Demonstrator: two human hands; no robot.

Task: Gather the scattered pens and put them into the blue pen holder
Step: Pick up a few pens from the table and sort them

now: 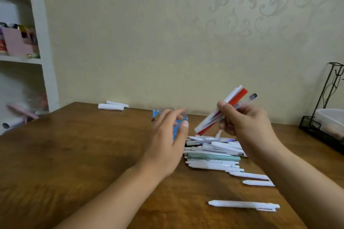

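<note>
My right hand (245, 122) grips a bundle of pens (225, 108), a white one, a red one and a clear dark-capped one, tilted up to the right above the table. My left hand (167, 135) is wrapped around the blue pen holder (176, 125), which stands on the wooden table (74, 154) and is mostly hidden behind the fingers. A heap of several white and pale green pens (212, 152) lies just right of the holder, under my right hand. More white pens (257, 182) trail toward me, and a single white pen (243, 205) lies nearest.
Two white rolled objects (111, 106) lie at the table's far edge by the wall. A black wire rack with a white tray (327, 122) stands at the right edge. White shelves (22, 57) with clutter stand at the left.
</note>
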